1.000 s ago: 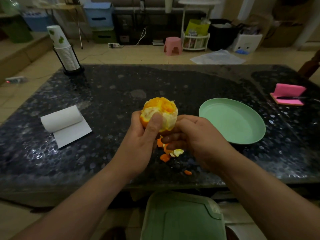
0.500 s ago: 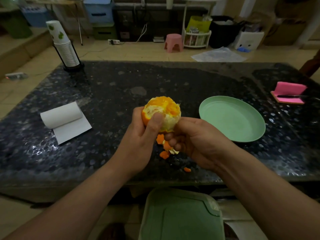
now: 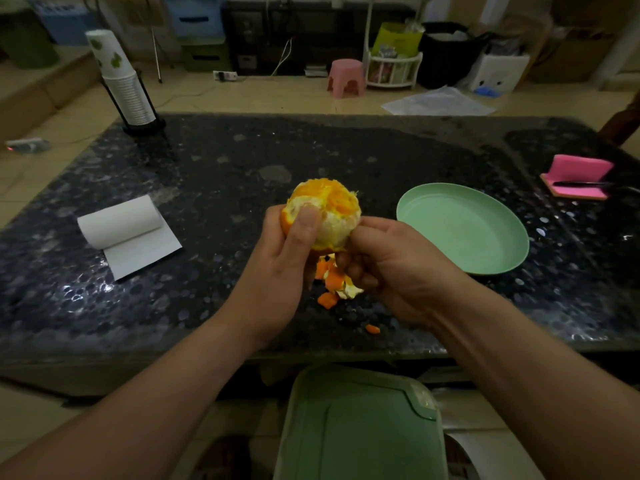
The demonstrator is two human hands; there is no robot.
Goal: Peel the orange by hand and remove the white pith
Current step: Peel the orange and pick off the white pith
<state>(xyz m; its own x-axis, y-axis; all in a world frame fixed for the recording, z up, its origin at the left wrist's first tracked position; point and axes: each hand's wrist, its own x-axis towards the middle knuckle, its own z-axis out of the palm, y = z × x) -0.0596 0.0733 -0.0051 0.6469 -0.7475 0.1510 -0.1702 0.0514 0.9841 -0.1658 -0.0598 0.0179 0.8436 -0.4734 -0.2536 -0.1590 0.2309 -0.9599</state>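
Half-peeled orange (image 3: 329, 209), bared flesh upward, left hand (image 3: 277, 271) gripping it, right hand (image 3: 391, 268) pinching underside

Looks like somebody's home to me, a lived-in dining or living room and not any kind of workplace. The landmark is the dark speckled stone surface (image 3: 346, 161). On its far left corner there's a stack of paper cups (image 3: 126, 95) in a wire holder, on its left side a roll of paper towel (image 3: 119, 221), and on its right half a green plate (image 3: 464, 230). Past its far edge it's tiled floor (image 3: 277, 95) with a little pink plastic stool (image 3: 346, 77), a white rack (image 3: 393, 72) stuffed with odds and ends, a black bin (image 3: 446, 53), a power strip (image 3: 225, 75) and a blue storage box (image 3: 195, 15). Just below its near edge sits a green bin lid (image 3: 360, 427).
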